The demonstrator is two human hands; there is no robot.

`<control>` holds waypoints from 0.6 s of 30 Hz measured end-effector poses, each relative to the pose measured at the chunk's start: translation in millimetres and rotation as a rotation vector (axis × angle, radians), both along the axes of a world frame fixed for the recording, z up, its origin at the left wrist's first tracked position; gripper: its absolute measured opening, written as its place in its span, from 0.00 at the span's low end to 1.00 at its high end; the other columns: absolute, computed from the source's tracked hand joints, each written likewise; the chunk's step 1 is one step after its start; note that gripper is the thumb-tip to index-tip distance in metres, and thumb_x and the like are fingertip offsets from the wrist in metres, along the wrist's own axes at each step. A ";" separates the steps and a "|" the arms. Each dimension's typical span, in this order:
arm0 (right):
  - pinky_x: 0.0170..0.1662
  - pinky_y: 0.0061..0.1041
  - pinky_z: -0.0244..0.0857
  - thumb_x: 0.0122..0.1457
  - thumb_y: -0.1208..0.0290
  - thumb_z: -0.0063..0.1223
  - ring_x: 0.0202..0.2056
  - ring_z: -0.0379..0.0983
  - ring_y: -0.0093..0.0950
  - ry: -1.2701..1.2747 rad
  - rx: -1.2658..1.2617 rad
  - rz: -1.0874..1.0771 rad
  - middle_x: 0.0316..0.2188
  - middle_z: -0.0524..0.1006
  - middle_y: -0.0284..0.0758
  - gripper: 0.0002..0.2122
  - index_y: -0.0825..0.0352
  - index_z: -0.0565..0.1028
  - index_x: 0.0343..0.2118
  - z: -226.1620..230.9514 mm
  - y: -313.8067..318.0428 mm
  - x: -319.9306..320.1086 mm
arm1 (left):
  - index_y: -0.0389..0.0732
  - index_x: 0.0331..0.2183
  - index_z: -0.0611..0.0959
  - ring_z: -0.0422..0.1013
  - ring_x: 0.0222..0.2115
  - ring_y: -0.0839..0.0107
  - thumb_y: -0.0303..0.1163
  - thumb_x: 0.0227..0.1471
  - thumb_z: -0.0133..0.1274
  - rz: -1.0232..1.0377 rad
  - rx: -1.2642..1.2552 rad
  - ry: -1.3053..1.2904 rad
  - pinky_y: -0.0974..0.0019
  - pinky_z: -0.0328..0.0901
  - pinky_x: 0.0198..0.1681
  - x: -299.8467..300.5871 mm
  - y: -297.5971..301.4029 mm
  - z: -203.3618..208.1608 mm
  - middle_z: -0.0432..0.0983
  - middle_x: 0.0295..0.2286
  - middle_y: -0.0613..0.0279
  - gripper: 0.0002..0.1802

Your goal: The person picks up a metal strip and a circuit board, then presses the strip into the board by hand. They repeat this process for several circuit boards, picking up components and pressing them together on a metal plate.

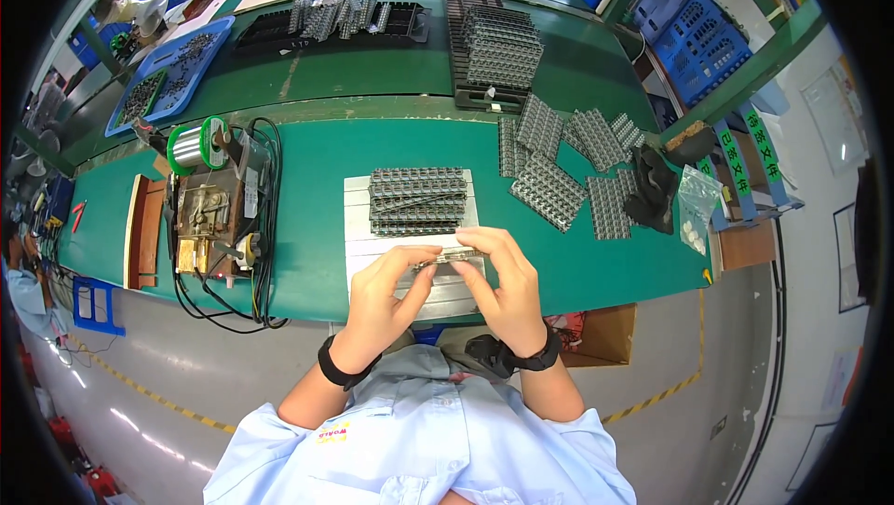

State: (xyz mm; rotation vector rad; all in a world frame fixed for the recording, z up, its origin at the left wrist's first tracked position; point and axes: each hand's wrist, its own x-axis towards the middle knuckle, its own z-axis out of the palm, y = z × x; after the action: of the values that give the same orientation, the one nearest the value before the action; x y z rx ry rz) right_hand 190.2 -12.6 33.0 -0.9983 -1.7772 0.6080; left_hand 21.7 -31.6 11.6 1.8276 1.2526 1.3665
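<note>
My left hand and my right hand together pinch a narrow metallic strip of small parts, one hand at each end, just above a white ribbed tray on the green table. A stack of similar grey part strips lies on the far end of that tray, just beyond my fingers. Both wrists wear black bands.
A soldering fixture with a green wire spool and black cables stands left. Loose grey part trays lie right, by a black cloth and a plastic bag. Black trays and a blue bin sit behind. Another person works at the far left corner.
</note>
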 end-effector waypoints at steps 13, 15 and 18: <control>0.34 0.23 0.69 0.54 0.81 0.57 0.32 0.77 0.30 -0.023 -0.047 -0.002 0.33 0.80 0.39 0.05 0.70 0.77 0.35 1.3 3.7 0.0 | 0.38 0.39 0.82 0.79 0.29 0.67 0.22 0.48 0.60 0.112 0.071 0.050 0.71 0.71 0.27 12.7 7.1 -0.6 0.81 0.32 0.53 0.13; 0.34 0.23 0.69 0.54 0.82 0.57 0.32 0.78 0.29 -0.011 -0.044 -0.022 0.34 0.80 0.39 0.05 0.70 0.77 0.35 -1.7 1.3 -2.6 | 0.37 0.39 0.82 0.78 0.29 0.70 0.21 0.49 0.59 0.126 0.044 0.031 0.71 0.71 0.29 14.8 5.7 -1.8 0.81 0.32 0.54 0.12; 0.35 0.23 0.69 0.54 0.82 0.57 0.32 0.78 0.29 0.014 -0.037 -0.063 0.34 0.80 0.39 0.06 0.70 0.77 0.35 -7.5 -1.9 -7.1 | 0.36 0.38 0.82 0.77 0.29 0.76 0.20 0.50 0.58 0.155 -0.008 -0.008 0.73 0.71 0.31 18.3 2.3 -3.4 0.82 0.32 0.57 0.11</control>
State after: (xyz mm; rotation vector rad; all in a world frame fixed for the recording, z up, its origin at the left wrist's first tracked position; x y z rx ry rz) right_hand 183.2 -14.5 25.4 -1.0692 -1.7216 0.6089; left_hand 40.1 -29.3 8.1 1.7487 1.4187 1.4471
